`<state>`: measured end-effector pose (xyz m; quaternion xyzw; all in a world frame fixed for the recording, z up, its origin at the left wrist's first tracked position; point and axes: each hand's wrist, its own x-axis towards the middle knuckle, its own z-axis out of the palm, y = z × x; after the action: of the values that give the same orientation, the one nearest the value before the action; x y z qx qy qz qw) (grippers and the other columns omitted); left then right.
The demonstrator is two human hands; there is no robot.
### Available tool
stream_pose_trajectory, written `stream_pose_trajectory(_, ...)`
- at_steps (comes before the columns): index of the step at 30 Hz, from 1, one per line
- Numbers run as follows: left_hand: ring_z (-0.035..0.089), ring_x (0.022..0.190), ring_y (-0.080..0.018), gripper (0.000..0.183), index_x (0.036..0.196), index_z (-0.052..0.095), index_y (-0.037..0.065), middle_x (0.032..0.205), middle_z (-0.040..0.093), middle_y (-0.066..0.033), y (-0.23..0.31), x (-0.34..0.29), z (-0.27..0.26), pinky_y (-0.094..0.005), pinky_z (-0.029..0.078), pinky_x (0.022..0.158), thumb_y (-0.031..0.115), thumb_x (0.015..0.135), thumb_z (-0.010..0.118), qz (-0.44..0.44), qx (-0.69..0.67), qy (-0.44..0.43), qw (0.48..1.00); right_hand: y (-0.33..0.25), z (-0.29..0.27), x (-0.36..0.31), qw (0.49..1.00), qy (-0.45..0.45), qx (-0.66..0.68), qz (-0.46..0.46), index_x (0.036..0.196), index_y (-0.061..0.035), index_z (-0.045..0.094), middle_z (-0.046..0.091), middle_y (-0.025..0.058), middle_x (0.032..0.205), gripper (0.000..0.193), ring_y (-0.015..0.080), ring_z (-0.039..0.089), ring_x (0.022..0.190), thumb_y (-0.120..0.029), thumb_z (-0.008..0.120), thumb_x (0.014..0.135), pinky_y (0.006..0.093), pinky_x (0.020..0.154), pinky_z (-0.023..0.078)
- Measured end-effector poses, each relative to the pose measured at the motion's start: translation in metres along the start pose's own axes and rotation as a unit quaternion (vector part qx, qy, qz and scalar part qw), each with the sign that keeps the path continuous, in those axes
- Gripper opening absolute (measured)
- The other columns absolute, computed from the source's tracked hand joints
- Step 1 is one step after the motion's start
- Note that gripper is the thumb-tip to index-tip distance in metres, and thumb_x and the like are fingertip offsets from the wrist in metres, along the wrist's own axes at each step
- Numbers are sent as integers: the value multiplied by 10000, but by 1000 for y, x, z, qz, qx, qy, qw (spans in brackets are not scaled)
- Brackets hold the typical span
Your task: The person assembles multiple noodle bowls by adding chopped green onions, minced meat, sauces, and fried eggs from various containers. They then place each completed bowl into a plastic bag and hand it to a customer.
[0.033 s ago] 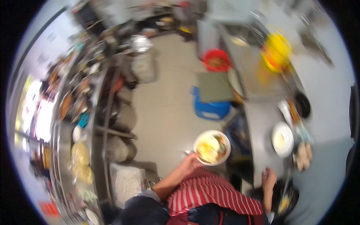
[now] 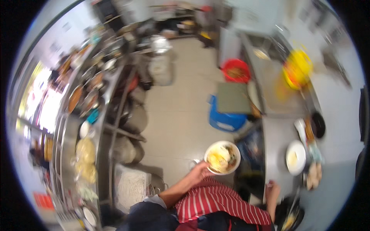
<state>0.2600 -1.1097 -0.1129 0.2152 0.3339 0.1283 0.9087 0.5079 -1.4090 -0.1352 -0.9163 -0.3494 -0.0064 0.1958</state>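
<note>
Head view: a narrow kitchen, tiled floor (image 2: 173, 115) down the middle, steel worktop (image 2: 274, 144) on the person's right. Striped apron (image 2: 223, 198) fills the lower centre. Beside the right forearm, a dark pan (image 2: 298, 215) with some yellowish food in it; farther up, a white dish (image 2: 299, 152) rests on the worktop, a little pale yellow matter inside.

Main item: white bowl (image 2: 222, 142), held out over the floor in front of the apron, left of the worktop and apart from it, roughly level.

Progress (judged): filling looks largely done, since the contents cover most of the bowl, yellow and white on one side, darker bits on the other. Setting the bowl down is not yet done.

Grip: left hand (image 2: 200, 172) is closed on the bowl's near-left edge, pinching the rim; no second hand supports it. Right hand (image 2: 273, 188) is by the worktop's near end, fingers curled; blur hides whether anything is pinched there, or whether it touches the steel. Cannot tell.
</note>
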Motion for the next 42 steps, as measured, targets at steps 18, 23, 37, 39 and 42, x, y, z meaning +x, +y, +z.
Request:
stream_pose_trajectory(18,525,1099,-294,482,1239,406,-25,1229,500,-177,253,-63,-217,-451,444,929,153,799,491,311,-208,184,909,-433,201,244,877,-383,147,-250,1033,-21,603,624,177,980,349,309,627,779,-259,625,778,376,692,490)
stream_pose_trajectory(23,562,1049,-285,511,1233,421,-34,1200,527,-192,341,-37,-276,-443,458,919,184,785,532,355,-222,239,876,-509,290,342,862,-339,71,-370,1034,-28,592,620,177,953,356,336,594,840,-247,635,756,417,749,469)
stream_pose_trajectory(37,586,850,-264,491,1157,467,45,1026,558,-141,578,-2,-380,-406,548,697,313,756,561,428,-293,431,738,-912,413,505,762,-378,205,-485,1106,-28,546,591,182,1015,392,316,590,878,-220,612,771,379,762,471)
stream_pose_trajectory(39,577,856,-262,467,1134,476,46,1011,551,-139,606,11,-404,-425,543,699,316,765,569,441,-294,440,725,-944,434,506,741,-427,229,-466,1118,-29,540,595,185,1017,405,313,588,885,-233,609,775,382,772,469)
stream_pose_trajectory(42,574,858,-260,443,1109,485,42,1012,547,-141,648,21,-441,-441,536,718,312,771,586,449,-296,440,720,-979,464,526,738,-448,220,-454,1131,-44,539,613,149,1006,411,251,621,783,-237,615,776,338,708,492)
